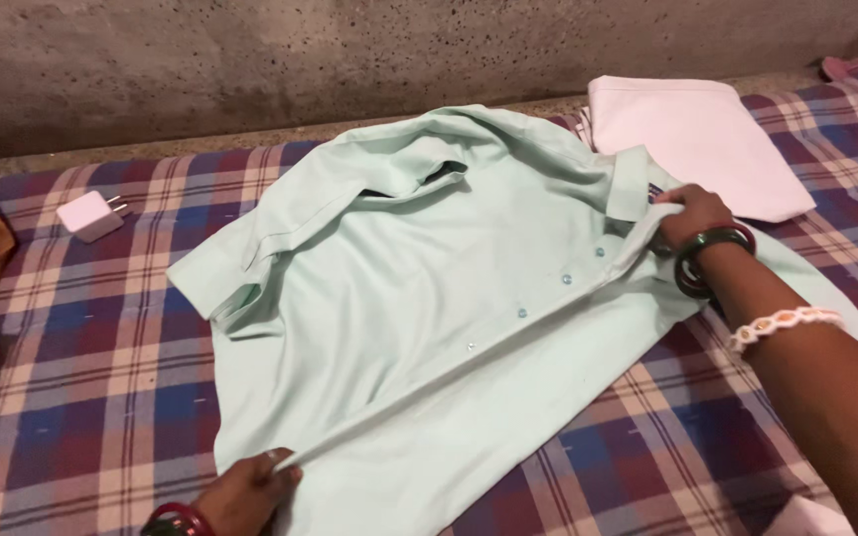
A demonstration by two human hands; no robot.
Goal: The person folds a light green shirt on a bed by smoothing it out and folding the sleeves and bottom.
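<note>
Checked bedcover (101,397) under a concrete wall is where I work. My left hand (245,491) pinches the mint shirt (419,318) at its hem; the button edge runs up and away to my right hand (692,218), apparently clamped near the collar, wrist bent inward.

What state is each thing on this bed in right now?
Mint green shirt: spread flat, buttoned, one sleeve folded in.
White cloth: folded, lying beside the shirt.
White charger plug: unplugged, lying loose.
Left hand: pinching the shirt's hem.
Right hand: gripping the shirt near the collar.
</note>
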